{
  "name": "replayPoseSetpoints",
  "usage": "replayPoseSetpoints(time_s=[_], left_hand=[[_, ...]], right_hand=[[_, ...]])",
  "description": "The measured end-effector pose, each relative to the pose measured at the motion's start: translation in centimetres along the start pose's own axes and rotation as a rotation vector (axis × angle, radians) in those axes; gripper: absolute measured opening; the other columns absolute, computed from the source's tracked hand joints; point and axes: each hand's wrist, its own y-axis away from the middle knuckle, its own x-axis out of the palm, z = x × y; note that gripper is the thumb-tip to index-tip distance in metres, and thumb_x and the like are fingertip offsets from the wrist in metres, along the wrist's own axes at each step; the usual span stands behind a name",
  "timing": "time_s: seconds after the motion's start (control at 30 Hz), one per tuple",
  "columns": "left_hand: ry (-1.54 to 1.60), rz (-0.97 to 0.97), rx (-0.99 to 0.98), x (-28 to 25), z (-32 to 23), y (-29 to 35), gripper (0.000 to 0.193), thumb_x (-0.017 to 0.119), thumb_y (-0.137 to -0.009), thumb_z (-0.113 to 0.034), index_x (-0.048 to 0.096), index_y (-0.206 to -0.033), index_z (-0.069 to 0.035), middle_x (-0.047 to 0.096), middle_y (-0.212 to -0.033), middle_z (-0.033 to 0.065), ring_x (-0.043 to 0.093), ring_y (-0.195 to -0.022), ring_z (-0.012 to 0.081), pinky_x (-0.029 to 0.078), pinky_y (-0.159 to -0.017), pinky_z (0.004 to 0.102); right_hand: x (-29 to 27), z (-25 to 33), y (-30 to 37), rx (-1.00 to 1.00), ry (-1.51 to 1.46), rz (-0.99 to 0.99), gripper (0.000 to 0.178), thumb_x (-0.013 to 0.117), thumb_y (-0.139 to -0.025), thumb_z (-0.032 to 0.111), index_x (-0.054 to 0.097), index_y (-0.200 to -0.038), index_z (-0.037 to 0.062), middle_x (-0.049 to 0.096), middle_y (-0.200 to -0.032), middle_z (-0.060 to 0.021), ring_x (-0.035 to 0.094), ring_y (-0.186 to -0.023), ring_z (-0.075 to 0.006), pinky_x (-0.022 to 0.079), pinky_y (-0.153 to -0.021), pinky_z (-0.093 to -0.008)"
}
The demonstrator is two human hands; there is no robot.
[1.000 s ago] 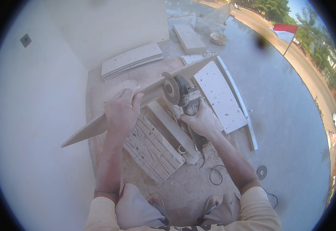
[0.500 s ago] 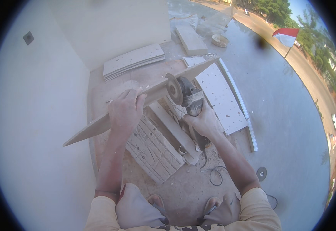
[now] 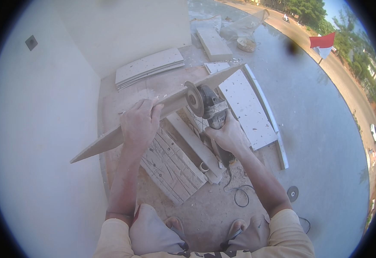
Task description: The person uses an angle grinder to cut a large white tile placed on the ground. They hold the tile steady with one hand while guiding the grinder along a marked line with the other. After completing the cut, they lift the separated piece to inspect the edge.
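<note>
My left hand is closed over the upper edge of a long, thin tile, which tilts up from lower left to upper right. My right hand wraps round the dark, dusty body of an angle grinder. The grinder's round disc stands at the tile's near side, right of my left hand; whether it touches cannot be made out. Beneath the tile lies a scored, dusty block. Beside it are a narrow strip and a small roll.
Stacked tiles lie by the wall. A speckled board and a metal rail lie to the right. A loose cutting disc and the power cord are on the floor. A bowl stands far back.
My hands, the tile and the grinder hold almost the same place. In the background, the red and white flag flaps, and the clear plastic sheet by the bowl has shifted.
</note>
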Motion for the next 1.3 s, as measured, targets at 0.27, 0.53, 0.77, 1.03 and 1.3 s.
replayPoseSetpoints(time_s=[0.27, 0.53, 0.77, 1.03, 1.3], left_hand=[[-0.028, -0.034, 0.129, 0.8, 0.3, 1.6, 0.017, 0.073, -0.096, -0.021, 0.074, -0.105, -0.006, 0.075, -0.095, 0.0113, 0.074, -0.087, 0.0305, 0.058, -0.076, 0.043], [0.02, 0.113, 0.11, 0.5, -3.6, 7.7, 0.014, 0.072, -0.095, -0.016, 0.074, -0.105, -0.006, 0.074, -0.097, 0.0117, 0.073, -0.091, 0.0303, 0.059, -0.078, 0.0412], [0.066, 0.456, 0.258, 3.6, -5.4, 15.7, 0.014, 0.075, -0.088, -0.013, 0.072, -0.099, -0.005, 0.074, -0.106, 0.0082, 0.072, -0.095, 0.0242, 0.062, -0.078, 0.0366], [0.108, 0.656, 0.332, 7.5, -5.1, 20.2, 0.021, 0.07, -0.077, -0.008, 0.067, -0.098, -0.004, 0.063, -0.097, 0.0092, 0.064, -0.095, 0.0257, 0.056, -0.079, 0.0387], [0.067, 0.7, 0.368, 11.5, -4.2, 23.4, 0.019, 0.066, -0.077, -0.009, 0.065, -0.096, -0.004, 0.06, -0.097, 0.01, 0.061, -0.097, 0.0267, 0.05, -0.082, 0.0392]], right_hand=[[-0.2, -1.9, 1.7, -0.01, -0.05, -0.009, 0.079, 0.083, -0.074, 0.028, 0.054, -0.139, -0.0067, 0.073, -0.12, -0.0265, 0.072, -0.114, -0.0346, 0.055, -0.098, -0.0433], [-2.9, -7.3, 10.3, 0.167, -0.118, 0.079, 0.071, 0.083, -0.073, 0.023, 0.057, -0.134, -0.0044, 0.075, -0.112, -0.021, 0.075, -0.107, -0.0335, 0.057, -0.094, -0.0432], [-5.4, -14.7, 17.3, 0.318, -0.104, 0.064, 0.067, 0.085, -0.074, 0.02, 0.059, -0.131, -0.0045, 0.076, -0.11, -0.0202, 0.076, -0.104, -0.0286, 0.057, -0.092, -0.0411], [-7.5, -18.0, 22.1, 0.413, -0.228, 0.05, 0.065, 0.085, -0.075, 0.019, 0.06, -0.13, -0.0049, 0.075, -0.11, -0.0158, 0.072, -0.1, -0.022, 0.056, -0.09, -0.0372], [-7.7, -16.8, 19.3, 0.387, -0.157, 0.131, 0.066, 0.083, -0.075, 0.018, 0.059, -0.133, -0.0034, 0.075, -0.112, -0.017, 0.073, -0.101, -0.0244, 0.056, -0.09, -0.0384]])
